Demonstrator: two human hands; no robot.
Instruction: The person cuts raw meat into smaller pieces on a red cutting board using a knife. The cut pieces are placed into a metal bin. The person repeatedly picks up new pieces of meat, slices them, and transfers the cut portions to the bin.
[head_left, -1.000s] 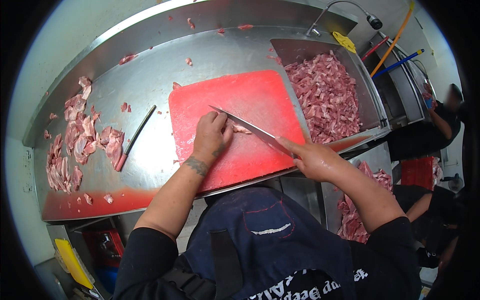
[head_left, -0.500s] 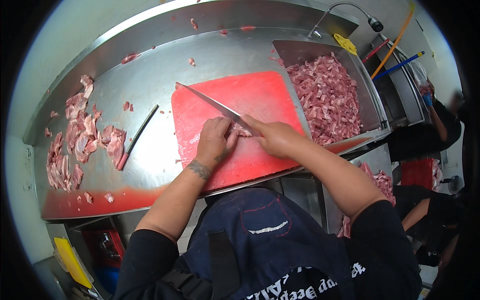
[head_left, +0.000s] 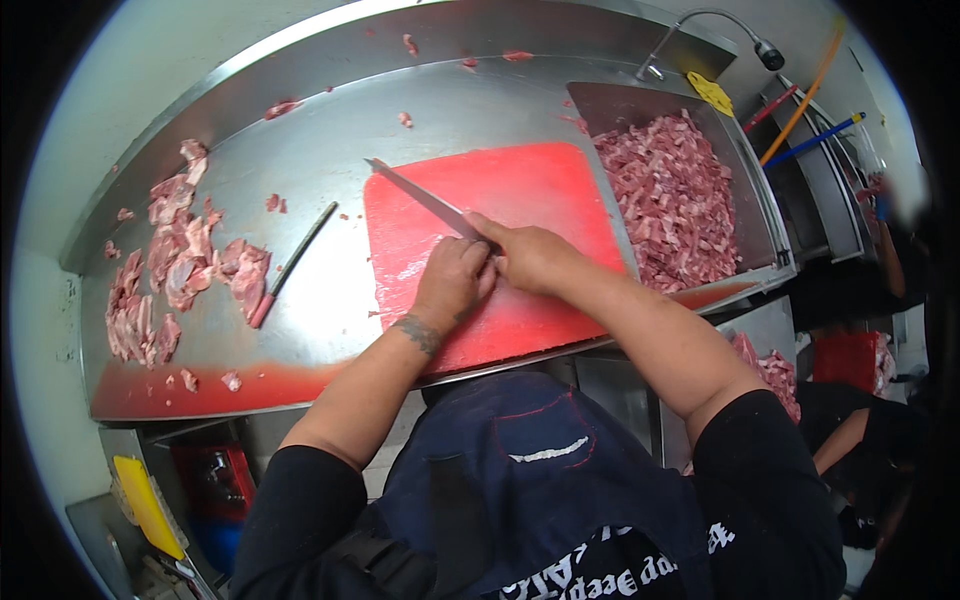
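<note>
With the red board (head_left: 545, 190) along the front edge of the desk (head_left: 490, 110) and room leftward, clamps right hand (head_left: 537, 258) on knife (head_left: 425, 200), bending left hand (head_left: 455, 280) alongside with grip hidden.

We see white, Gothic-style lettering (head_left: 658, 569), upside down, across the chest of the wearer's black shirt (head_left: 770, 500), bordering the navy apron (head_left: 540, 490) near the view's lower edge.
</note>
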